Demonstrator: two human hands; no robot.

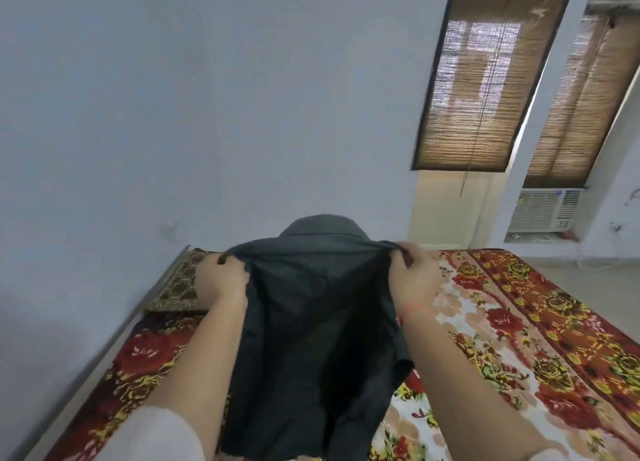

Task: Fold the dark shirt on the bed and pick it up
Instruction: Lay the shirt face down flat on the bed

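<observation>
Dark shirt (311, 322), soft and light, is held up above the bed (519, 322), pinched at both shoulders by the left hand (221, 280) and the right hand (412, 273), where it is best gripped.

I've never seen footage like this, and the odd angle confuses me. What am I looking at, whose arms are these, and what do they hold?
No machine here: a person wears a wide-angle head camera, so you see their own arms reaching forward. The left hand and right hand each grip the dark shirt near its shoulders, holding it up over a floral bedspread. A patterned pillow lies at far left. Blinds and an air conditioner are on the far wall.
</observation>
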